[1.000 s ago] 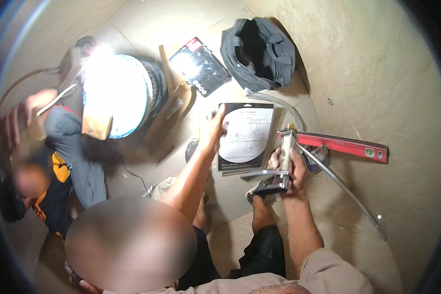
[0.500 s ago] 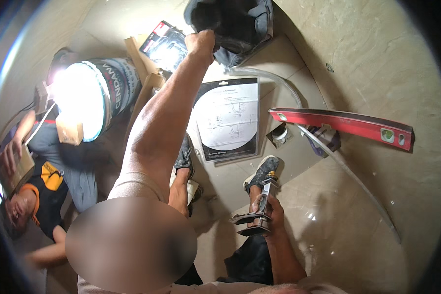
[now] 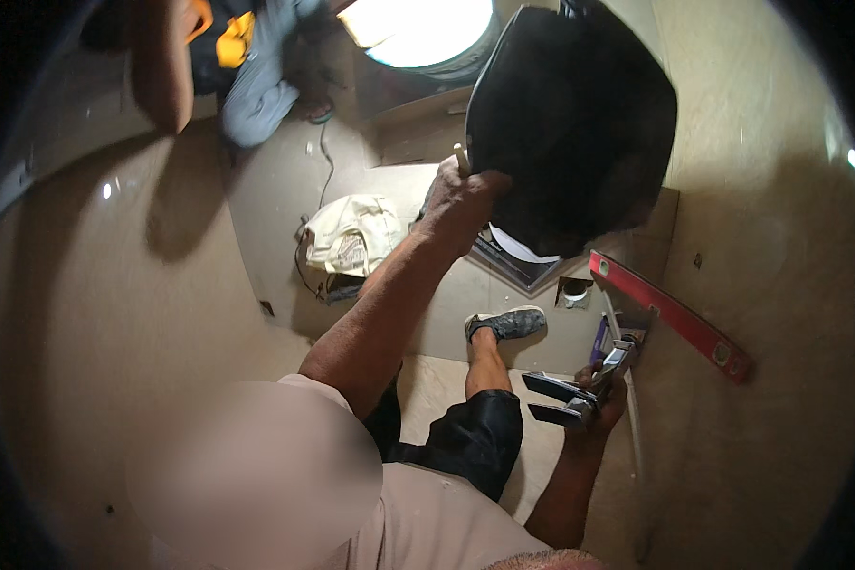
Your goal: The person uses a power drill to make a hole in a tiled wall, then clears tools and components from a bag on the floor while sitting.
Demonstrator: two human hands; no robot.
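The bag is plain black and the metal fitting bright silver with dark reflections, while the spirit level is red with pale windows and the flat package black around white. The cloth item is cream with a brownish print, the shirt plain beige, the shorts black, and the shoe mottled dark grey with a whitish sole. The co-worker's trousers are grey, the top black with orange, and the bucket glaring white within turquoise.
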